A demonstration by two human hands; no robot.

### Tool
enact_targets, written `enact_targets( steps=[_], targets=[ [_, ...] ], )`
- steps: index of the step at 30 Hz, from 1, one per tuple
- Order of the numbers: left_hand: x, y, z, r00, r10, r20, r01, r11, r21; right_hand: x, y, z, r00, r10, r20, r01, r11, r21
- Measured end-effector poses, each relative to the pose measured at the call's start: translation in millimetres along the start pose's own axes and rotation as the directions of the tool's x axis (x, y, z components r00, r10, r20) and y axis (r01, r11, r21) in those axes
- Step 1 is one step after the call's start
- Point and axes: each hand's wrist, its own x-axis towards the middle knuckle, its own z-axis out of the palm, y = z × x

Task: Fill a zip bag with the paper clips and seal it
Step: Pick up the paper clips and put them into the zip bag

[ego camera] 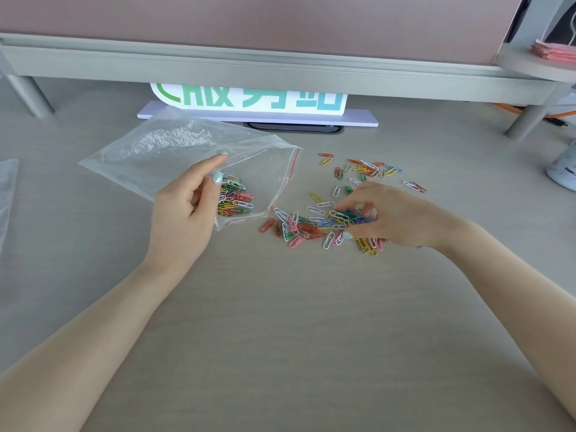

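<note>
Head view, 1 frame. Desk (pixel 280 307) surface is pale wood grain.

Zip bag (pixel 174 157): clear plastic, red seal line at its mouth, lying left of centre with the mouth facing right and standing open. A cluster of coloured clips inside the bag (pixel 234 199) sits just behind the mouth, near its lower corner.

Left hand (pixel 187 207): grasps the lower edge of the bag's mouth, thumb on top of the film, fingers curled beneath, holding the opening up.

Loose paper clips (pixel 314 227): scattered on the desk right of the bag, centre-right of the frame; dense heap nearest the mouth, sparser scatter toward the upper right. Colours red, green, yellow, white, pink, blue.

Right hand (pixel 383 216): palm down on the heap, fingers curled around a bunch of clips, thumb tip touching the desk at the lower edge of the pile.

Background: white sign with green characters (pixel 249 99) under a grey shelf (pixel 280 67), top centre. A second piece of clear plastic (pixel 7 194) at far left edge.
</note>
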Motion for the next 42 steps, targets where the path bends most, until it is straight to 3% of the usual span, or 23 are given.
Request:
enact_targets(
  steps=[18, 35, 42],
  targets=[
    [1, -4, 0, 1.000, 0.031, 0.001, -0.031, 0.999, 0.034, 3, -4, 6, 0.996, -0.019, -0.087, 0.015, 0.999, -0.052],
    [1, -5, 1, 0.999, 0.051, 0.002, -0.051, 0.998, 0.027, 4, 2, 5, 0.991, -0.017, -0.133, 0.017, 1.000, 0.002],
    [2, -5, 1, 0.999, 0.037, 0.002, -0.037, 0.999, 0.006, 10, -15, -2, 0.991, 0.042, -0.127, -0.009, 0.969, 0.247]
  ],
)
